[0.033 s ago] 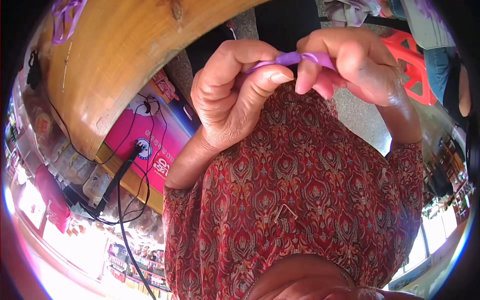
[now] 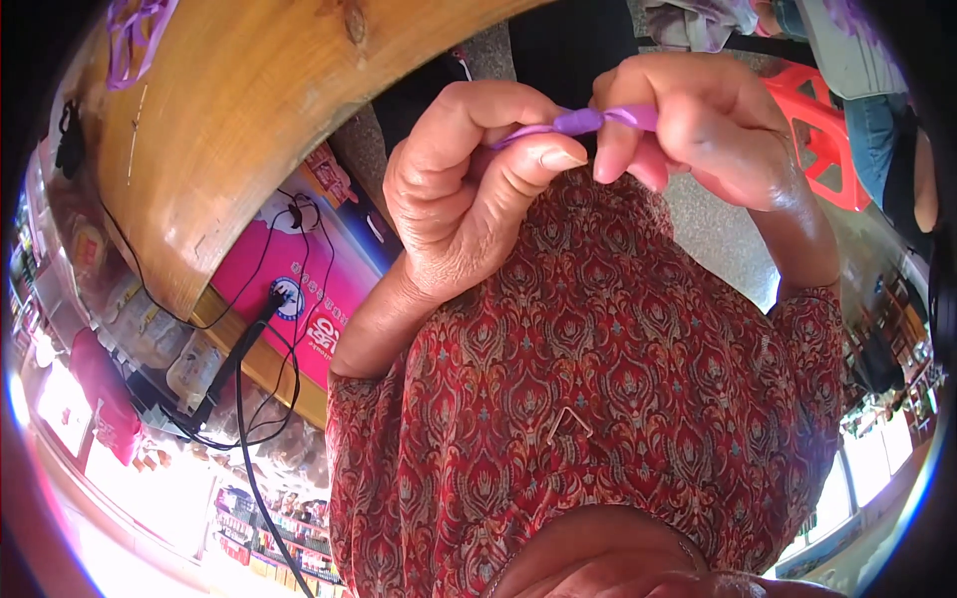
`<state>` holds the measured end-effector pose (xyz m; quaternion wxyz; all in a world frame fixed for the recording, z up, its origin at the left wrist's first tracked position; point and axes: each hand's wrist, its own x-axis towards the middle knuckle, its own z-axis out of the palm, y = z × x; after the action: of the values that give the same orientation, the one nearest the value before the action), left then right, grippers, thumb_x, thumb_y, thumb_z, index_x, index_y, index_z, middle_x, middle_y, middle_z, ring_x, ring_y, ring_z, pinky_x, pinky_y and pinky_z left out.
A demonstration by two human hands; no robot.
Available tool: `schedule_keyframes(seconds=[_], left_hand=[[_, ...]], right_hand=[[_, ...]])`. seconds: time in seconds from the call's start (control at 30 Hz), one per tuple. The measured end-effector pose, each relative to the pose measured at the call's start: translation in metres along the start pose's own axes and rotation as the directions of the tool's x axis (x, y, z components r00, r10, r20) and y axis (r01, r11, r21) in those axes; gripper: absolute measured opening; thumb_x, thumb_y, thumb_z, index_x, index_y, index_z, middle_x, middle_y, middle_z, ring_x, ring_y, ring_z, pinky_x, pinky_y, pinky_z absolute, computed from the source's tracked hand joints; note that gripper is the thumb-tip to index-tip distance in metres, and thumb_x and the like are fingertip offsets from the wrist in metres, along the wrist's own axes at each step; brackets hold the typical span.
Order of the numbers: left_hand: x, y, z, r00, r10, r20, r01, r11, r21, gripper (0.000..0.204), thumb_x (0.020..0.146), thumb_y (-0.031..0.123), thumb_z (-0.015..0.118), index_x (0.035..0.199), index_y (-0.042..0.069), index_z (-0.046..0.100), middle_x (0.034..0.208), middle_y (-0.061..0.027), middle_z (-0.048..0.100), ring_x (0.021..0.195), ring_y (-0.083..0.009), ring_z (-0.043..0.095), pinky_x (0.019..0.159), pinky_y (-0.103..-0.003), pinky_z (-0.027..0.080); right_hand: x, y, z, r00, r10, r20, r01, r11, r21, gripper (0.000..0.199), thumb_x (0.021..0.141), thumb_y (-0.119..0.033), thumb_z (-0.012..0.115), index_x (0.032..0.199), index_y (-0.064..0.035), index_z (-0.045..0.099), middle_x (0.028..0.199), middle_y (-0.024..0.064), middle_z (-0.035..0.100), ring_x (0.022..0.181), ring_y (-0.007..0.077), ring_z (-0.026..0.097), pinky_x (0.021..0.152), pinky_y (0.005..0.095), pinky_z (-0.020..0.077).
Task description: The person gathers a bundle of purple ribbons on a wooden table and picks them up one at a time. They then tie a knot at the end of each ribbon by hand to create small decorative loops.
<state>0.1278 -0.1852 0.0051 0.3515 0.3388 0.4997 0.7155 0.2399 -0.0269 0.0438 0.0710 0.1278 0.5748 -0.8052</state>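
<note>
A purple ribbon with a tight wrapped knot or band in its middle stretches between my two hands in front of my chest. My left hand pinches one side of it between thumb and curled forefinger. On the other side, my right hand has its fingers curled round the ribbon's flat loop or end, close to the knot. Part of the ribbon is hidden behind the fingers of both hands.
At the left curves a wooden tabletop with more purple ribbon at its far end. Black cables hang by a pink printed panel. A red plastic stool and another person's jeans-clad leg are at the far right.
Both hands have shifted only slightly, still holding the ribbon. The knot looks turned a little, and the ribbon piece at my right fingers appears narrower.
</note>
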Motion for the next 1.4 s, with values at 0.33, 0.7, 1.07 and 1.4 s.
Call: schedule_keyframes(seconds=[0.33, 0.7, 1.07, 1.4], left_hand=[[0.034, 0.013, 0.001, 0.998, 0.052, 0.037, -0.058, 0.983, 0.176, 0.012, 0.083, -0.002, 0.064, 0.093, 0.000, 0.059, 0.076, -0.0020, 0.057, 0.066, -0.0064, 0.048, 0.060, -0.020, 0.039], [0.090, 0.047, -0.009, 0.946, 0.234, 0.223, -0.319, 0.783, 0.534, 0.034, 0.077, -0.003, 0.063, 0.111, 0.003, 0.060, 0.108, -0.0157, 0.054, 0.094, -0.0240, 0.055, 0.080, -0.031, 0.046], [0.163, -0.010, -0.032, 0.904, 0.273, 0.328, -0.417, 0.729, 0.543, 0.012, 0.083, -0.005, 0.057, 0.092, -0.001, 0.064, 0.076, -0.0070, 0.057, 0.069, -0.0146, 0.055, 0.062, -0.023, 0.043], [0.158, -0.006, -0.039, 0.907, 0.241, 0.344, -0.407, 0.707, 0.578, 0.011, 0.082, -0.004, 0.059, 0.091, 0.000, 0.065, 0.078, -0.0091, 0.060, 0.069, -0.0167, 0.057, 0.062, -0.024, 0.044]], right_hand=[[-0.004, -0.020, -0.033, 0.967, -0.197, -0.161, 0.187, 0.980, -0.072, 0.037, 0.091, -0.033, 0.053, 0.075, 0.0000, 0.055, 0.062, 0.0000, 0.041, 0.056, 0.0067, 0.035, 0.052, 0.0223, 0.0258], [-0.060, -0.081, -0.062, 0.651, -0.688, -0.320, 0.604, 0.725, -0.331, 0.031, 0.090, -0.025, 0.056, 0.072, 0.0001, 0.052, 0.063, 0.0037, 0.047, 0.054, 0.0099, 0.039, 0.052, 0.0250, 0.0300], [-0.076, -0.169, -0.177, 0.277, -0.839, -0.468, 0.407, 0.544, -0.734, 0.022, 0.091, -0.020, 0.057, 0.096, 0.0001, 0.062, 0.078, 0.0022, 0.059, 0.066, 0.0093, 0.054, 0.060, 0.0228, 0.0420], [-0.081, -0.206, -0.300, 0.115, -0.990, 0.086, -0.756, -0.143, -0.639, 0.021, 0.088, -0.022, 0.057, 0.094, -0.0030, 0.064, 0.086, 0.0080, 0.065, 0.076, 0.0186, 0.062, 0.068, 0.0315, 0.0471]])
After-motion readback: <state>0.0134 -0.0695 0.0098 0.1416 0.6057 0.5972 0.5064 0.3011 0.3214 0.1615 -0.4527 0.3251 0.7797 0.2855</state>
